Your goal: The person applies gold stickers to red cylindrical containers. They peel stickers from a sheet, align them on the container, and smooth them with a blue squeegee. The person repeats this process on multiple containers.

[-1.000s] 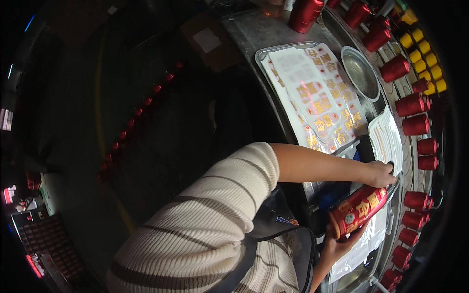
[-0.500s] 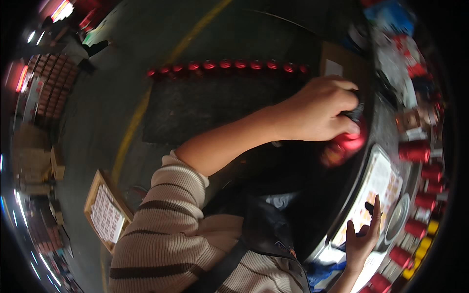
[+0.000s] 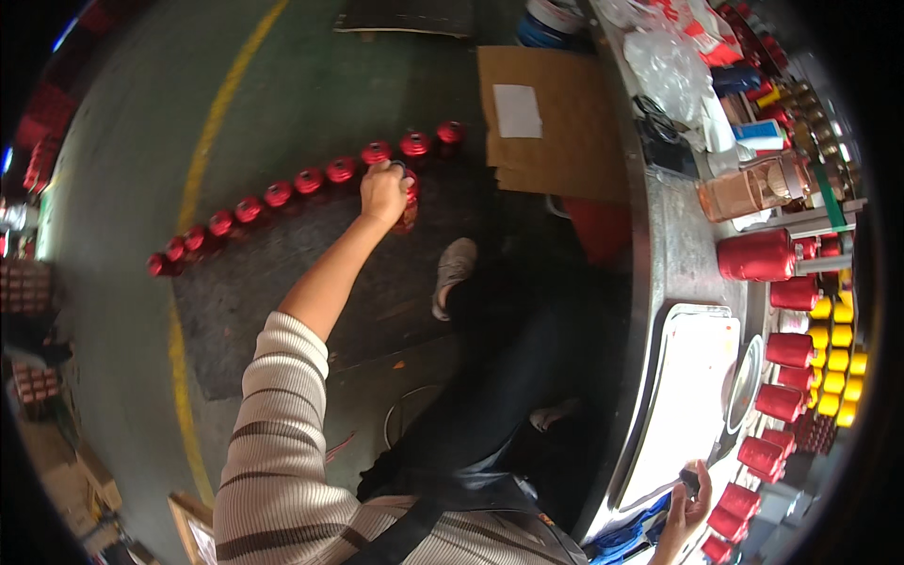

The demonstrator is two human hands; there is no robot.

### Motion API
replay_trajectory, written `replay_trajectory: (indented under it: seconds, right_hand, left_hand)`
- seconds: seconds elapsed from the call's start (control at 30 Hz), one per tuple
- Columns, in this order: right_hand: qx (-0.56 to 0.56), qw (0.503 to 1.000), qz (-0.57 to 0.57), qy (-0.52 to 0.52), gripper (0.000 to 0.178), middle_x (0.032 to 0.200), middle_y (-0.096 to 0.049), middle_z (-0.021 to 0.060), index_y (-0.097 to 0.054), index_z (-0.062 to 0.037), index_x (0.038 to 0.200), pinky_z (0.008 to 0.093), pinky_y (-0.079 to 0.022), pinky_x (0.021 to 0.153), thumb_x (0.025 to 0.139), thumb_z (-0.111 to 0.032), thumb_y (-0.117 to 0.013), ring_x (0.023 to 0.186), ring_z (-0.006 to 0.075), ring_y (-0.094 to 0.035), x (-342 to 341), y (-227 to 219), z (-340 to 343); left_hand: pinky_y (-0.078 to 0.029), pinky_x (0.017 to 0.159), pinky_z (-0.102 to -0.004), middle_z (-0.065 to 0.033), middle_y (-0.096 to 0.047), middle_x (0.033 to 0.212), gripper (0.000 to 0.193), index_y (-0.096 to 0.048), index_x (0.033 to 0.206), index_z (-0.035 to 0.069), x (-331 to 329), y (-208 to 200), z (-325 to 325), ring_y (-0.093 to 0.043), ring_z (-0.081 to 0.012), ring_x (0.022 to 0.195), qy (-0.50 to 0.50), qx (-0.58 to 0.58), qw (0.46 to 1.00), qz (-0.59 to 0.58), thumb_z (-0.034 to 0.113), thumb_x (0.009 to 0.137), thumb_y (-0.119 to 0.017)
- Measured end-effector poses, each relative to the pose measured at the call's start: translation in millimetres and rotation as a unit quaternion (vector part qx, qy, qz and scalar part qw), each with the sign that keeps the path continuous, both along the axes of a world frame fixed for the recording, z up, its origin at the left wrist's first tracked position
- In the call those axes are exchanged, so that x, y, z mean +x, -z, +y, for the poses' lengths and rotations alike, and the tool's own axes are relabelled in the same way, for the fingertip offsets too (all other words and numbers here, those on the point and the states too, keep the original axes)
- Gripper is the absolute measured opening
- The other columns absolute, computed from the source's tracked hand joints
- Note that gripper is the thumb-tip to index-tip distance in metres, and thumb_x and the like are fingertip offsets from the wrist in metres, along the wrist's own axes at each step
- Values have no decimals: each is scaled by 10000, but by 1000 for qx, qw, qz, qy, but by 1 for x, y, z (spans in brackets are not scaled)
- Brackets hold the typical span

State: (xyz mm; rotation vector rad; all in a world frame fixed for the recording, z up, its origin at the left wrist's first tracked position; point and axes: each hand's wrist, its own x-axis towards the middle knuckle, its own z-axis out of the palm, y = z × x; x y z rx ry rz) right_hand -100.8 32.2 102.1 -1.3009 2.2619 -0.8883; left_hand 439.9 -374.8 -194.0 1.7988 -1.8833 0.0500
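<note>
My left hand (image 3: 383, 195) is stretched out over a dark flat board (image 3: 282, 301) on the floor. Its fingers are closed round the top of a shiny red canister (image 3: 409, 218). Just beyond it, a slanting row of similar red canisters (image 3: 309, 181) stands along the board's far side. Whether the held canister touches the board, I cannot tell. At lower right, my right hand (image 3: 692, 508) pinches a small black piece (image 3: 690, 482) near the bench's edge. Beside that hand lies a white tray (image 3: 687, 377), glaring in the light.
A metal workbench (image 3: 673, 226) runs along my right, carrying red canisters (image 3: 756, 255), a plastic bag (image 3: 664, 71) and an amber bottle (image 3: 744, 193). A cardboard sheet (image 3: 556, 155) is at the bench's left. My shoe (image 3: 457, 273) is beside the board; a yellow line (image 3: 188, 217) crosses the floor.
My left hand has carried the red canister from beside the bench leftward to the row. My view has turned, and my right hand's fingers have drawn together round the black piece.
</note>
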Motion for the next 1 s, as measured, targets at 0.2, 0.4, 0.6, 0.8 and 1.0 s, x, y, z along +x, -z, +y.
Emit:
replay_trajectory:
  seconds: [0.2, 0.4, 0.6, 0.8, 1.0]
  right_hand:
    - [117, 983, 30, 139, 500, 1219, -612, 69, -470, 18, 1408, 189, -472, 695, 922, -17, -582, 869, 79, -576, -18, -32, 2]
    - [104, 982, 114, 107, 485, 1200, -611, 69, -485, 31, 1389, 201, -476, 699, 917, -16, -583, 881, 92, -577, -54, -22, -2]
    - [140, 973, 57, 173, 429, 1058, -677, 104, -578, 33, 1292, 208, -517, 630, 863, 37, -595, 824, 106, -637, -21, -29, -65]
    - [145, 966, 44, 211, 448, 630, -505, -51, -611, 8, 1273, 195, -287, 453, 830, 28, -669, 489, -15, -392, -20, -42, -58]
    - [49, 969, -52, 237, 438, 592, -479, -61, -612, -4, 1273, 193, -292, 465, 841, -14, -683, 491, -8, -391, -33, -47, -9]
  left_hand:
    - [-515, 890, -471, -215, -677, 1061, 188, -671, 877, 6, -59, 107, -103, -624, -393, 1039, -19, 46, 999, 20, 166, 787, -711]
    - [-508, 934, -420, -192, -655, 1165, 258, -710, 1010, 56, -57, 203, -161, -616, -348, 1093, -41, 62, 995, 67, 195, 896, -526]
    - [-524, 856, -399, -139, -678, 1073, 228, -654, 1120, 110, -79, 231, -154, -647, -272, 1029, 96, 78, 992, -16, 186, 949, -523]
    - [-531, 826, -336, -138, -729, 1011, 213, -666, 1144, 31, -109, 147, -129, -699, -209, 956, -65, 153, 984, 69, 149, 979, -600]
    - [-534, 907, -305, -142, -689, 1138, 206, -622, 1169, 3, -297, -193, -58, -685, -168, 976, 249, -63, 775, 577, 92, 985, -600]
